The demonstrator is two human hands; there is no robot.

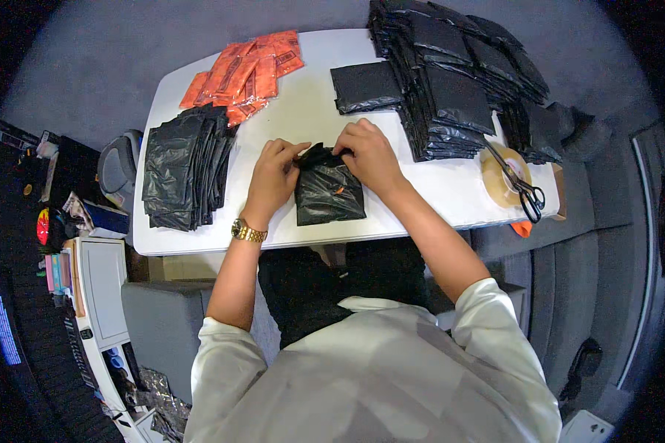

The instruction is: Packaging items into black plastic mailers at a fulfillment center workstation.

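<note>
While a person in a white shirt leaned over the white table (pixel 421 193), the left hand (pixel 271 177) and right hand (pixel 369 153) each pinched the top edge of a small black plastic bag (pixel 329 193) lying flat near the table's front edge, an orange speck showing on it. Left of it lay a loose pile of black bags (pixel 185 166); right, a tape roll (pixel 499 177) under scissors (pixel 523 190). Farther back sat orange packets (pixel 247 72), a single flat black pouch (pixel 365 86) and tall stacked black pouches (pixel 454 77)
</note>
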